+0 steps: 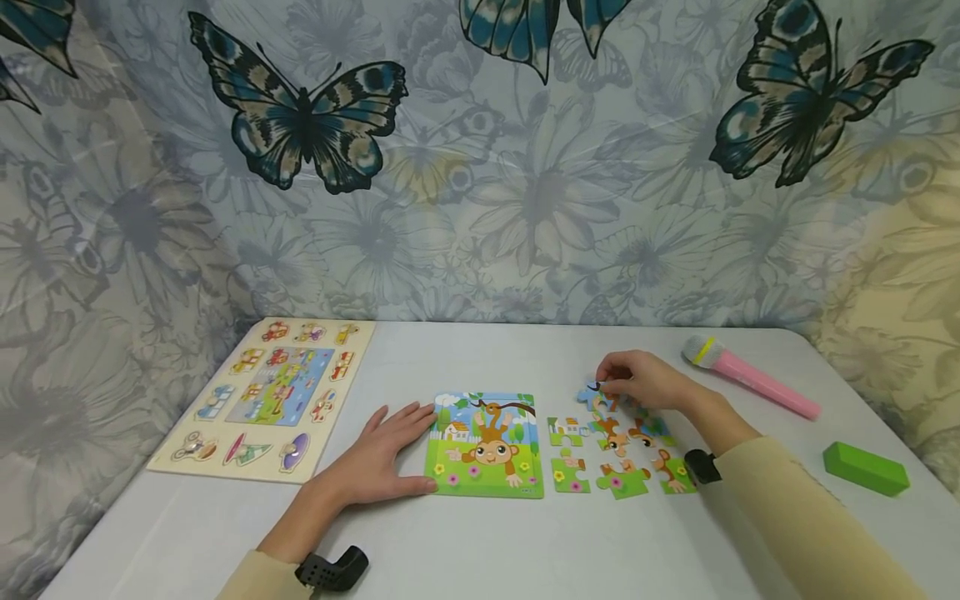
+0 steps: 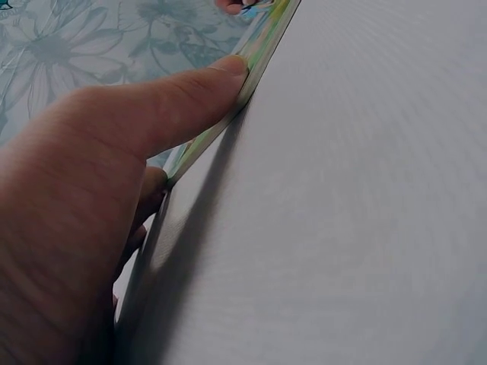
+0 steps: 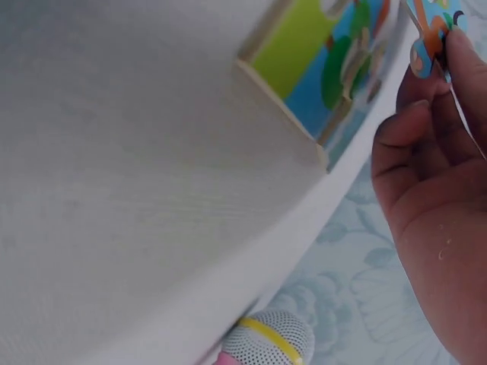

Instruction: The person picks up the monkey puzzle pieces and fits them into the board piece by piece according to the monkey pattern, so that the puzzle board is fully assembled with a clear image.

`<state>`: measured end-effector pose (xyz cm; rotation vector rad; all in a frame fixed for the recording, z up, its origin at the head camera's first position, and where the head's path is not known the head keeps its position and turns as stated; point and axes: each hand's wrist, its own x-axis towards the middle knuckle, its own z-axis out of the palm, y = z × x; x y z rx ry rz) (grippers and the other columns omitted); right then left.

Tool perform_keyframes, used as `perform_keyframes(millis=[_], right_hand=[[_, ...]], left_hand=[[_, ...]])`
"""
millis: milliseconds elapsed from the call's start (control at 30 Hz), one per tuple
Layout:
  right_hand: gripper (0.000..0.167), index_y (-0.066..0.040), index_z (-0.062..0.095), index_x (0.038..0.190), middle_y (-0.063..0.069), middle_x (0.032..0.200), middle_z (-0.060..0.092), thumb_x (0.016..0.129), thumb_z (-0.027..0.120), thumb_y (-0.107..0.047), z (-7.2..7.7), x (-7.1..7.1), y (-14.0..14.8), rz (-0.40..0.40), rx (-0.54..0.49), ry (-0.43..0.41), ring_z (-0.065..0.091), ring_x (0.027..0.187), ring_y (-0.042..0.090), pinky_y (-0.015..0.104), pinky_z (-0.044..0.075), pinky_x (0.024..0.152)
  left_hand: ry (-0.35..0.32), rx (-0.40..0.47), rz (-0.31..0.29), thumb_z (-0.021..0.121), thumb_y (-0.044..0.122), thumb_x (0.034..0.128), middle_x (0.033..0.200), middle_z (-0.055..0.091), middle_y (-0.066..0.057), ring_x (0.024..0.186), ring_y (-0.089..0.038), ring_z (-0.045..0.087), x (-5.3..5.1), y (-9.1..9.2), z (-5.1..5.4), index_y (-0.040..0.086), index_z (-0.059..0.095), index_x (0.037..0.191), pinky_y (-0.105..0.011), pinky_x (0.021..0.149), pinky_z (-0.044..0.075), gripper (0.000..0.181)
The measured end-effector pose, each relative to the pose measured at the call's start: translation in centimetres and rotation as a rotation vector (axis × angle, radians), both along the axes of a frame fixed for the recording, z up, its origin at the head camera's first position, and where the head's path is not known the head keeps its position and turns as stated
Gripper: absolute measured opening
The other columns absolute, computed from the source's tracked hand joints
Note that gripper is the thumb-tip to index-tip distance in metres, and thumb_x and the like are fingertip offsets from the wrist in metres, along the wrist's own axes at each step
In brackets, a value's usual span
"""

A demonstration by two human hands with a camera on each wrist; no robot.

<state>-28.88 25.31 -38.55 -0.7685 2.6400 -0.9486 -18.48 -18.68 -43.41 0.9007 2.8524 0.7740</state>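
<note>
1. One white desk [image 1: 480,550] against butterfly-printed backdrop [image 1: 540,217].
2. Pinching puzzle piece [image 3: 437,23] nearer back edge with right fingers [image 1: 618,363].
3. Touching monkey board [image 1: 487,454] between side edges with spread left fingers [image 1: 409,423].
4. Unreadably small print [image 1: 528,490] on board.

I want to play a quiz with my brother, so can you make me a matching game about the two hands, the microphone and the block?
Column one:
1. Microphone
2. Left hand
3. Block
4. Right hand

Column two:
A. Pinches a puzzle piece
B. Green all over, as far as we can see
C. Touches the edge of the monkey picture
D. Has a pink handle and a yellow band

Right pairs: 1-D, 2-C, 3-B, 4-A
</note>
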Motion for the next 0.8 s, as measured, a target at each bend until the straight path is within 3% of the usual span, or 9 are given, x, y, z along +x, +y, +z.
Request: perform_keyframes(millis=[100,333,533,800], right_hand=[[0.005,-0.003,0.064,0.101,0.002,0.086,0.064,0.101,0.062,-0.008,0.4,0.1,0.1,0.012,-0.025,-0.007,0.055,0.073,0.02,0.03,0.049,0.059],[0.011,0.0,0.064,0.105,0.004,0.089,0.064,0.101,0.062,-0.01,1.3,0.0,-0.4,0.023,-0.087,0.001,0.06,0.08,0.028,0.035,0.051,0.072],[0.014,-0.001,0.065,0.108,0.006,0.093,0.066,0.102,0.063,-0.013,1.9,0.2,-1.9,0.018,-0.135,-0.03,0.062,0.085,0.029,0.043,0.051,0.079],[0.012,0.001,0.064,0.107,0.007,0.093,0.065,0.102,0.062,-0.01,1.9,0.3,-4.6,0.029,-0.169,-0.048,0.061,0.085,0.028,0.044,0.051,0.08]], left_hand=[[0.001,0.002,-0.001,0.071,0.06,0.0842,0.161,0.035,-0.005,0.151,-0.029,0.021,0.0,0.0,0.0,0.007,0.043,0.154,-0.06,0.119,0.004,0.093],[0.004,-0.002,0.0,0.07,0.061,0.0843,0.161,0.035,-0.005,0.151,-0.029,0.021,0.0,0.0,-0.1,0.007,0.043,0.154,-0.059,0.119,0.004,0.093],[0.002,-0.005,0.001,0.071,0.061,0.0841,0.161,0.034,-0.005,0.151,-0.028,0.021,0.0,0.0,-0.1,0.007,0.042,0.154,-0.059,0.119,0.003,0.093],[0.006,0.007,-0.003,0.071,0.061,0.0838,0.161,0.035,-0.006,0.151,-0.03,0.022,0.0,0.2,0.0,0.006,0.043,0.154,-0.06,0.118,0.004,0.094]])
